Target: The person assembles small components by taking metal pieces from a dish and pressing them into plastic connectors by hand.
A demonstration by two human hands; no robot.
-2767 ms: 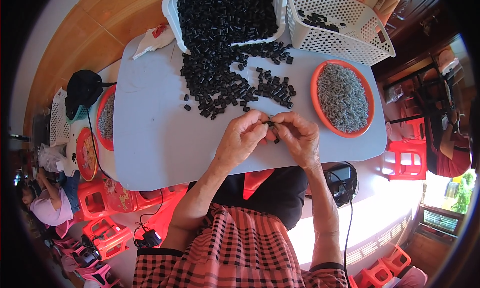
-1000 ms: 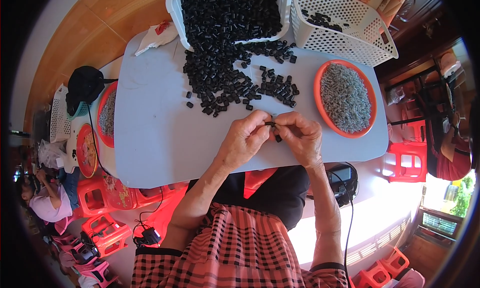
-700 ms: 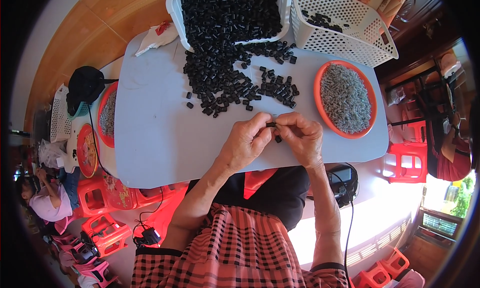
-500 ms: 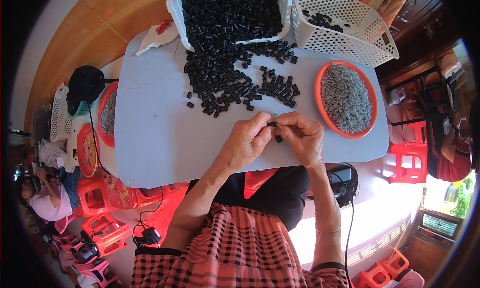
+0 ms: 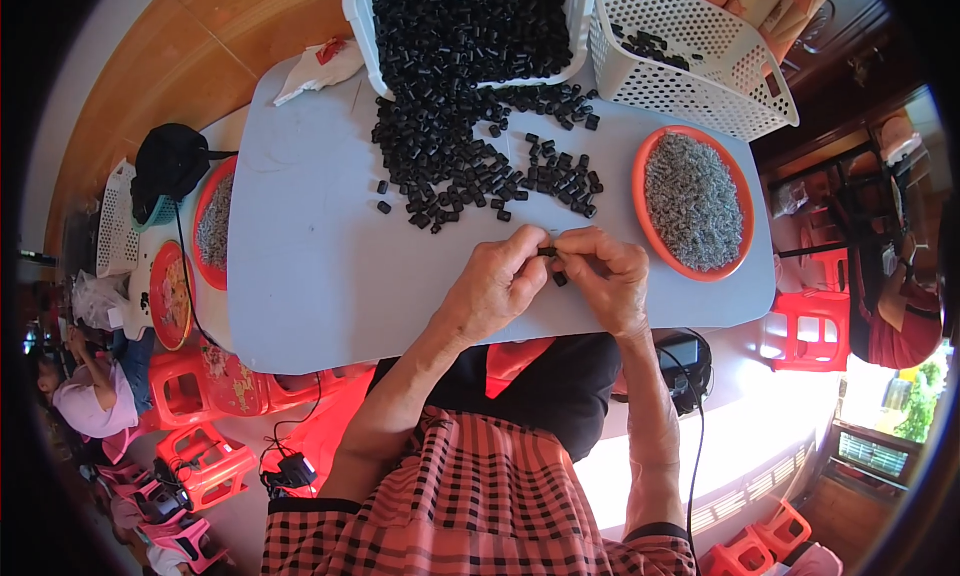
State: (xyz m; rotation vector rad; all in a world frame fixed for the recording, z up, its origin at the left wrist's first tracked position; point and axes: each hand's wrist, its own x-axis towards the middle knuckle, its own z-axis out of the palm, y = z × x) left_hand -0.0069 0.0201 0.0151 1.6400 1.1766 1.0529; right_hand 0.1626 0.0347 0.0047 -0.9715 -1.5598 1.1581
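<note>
My left hand (image 5: 492, 286) and my right hand (image 5: 606, 281) meet above the table's near edge, both closed in a pinch. Between the fingertips sits a small black plastic piece (image 5: 547, 251), held by the two hands together and partly covered by fingers. A second black piece (image 5: 560, 278) shows just below the right fingertips; whether it is gripped there is hard to see. Beyond my hands lies a loose heap of short black tubular pieces (image 5: 440, 166), spilling from a white tub (image 5: 358, 26). To the right stands an orange-red bowl (image 5: 640, 191) full of tiny grey-silver, spring-like parts (image 5: 693, 201).
A white perforated basket (image 5: 690, 96) with some black pieces stands at the back right. Crumpled white plastic (image 5: 318, 71) lies at the far left of the grey table (image 5: 300, 276). Red stools (image 5: 205, 466) and cables are around the floor; another person (image 5: 95, 401) sits at left.
The view has shifted very slightly. Both hands keep the same pinch on the black piece, with hardly any finger movement.
</note>
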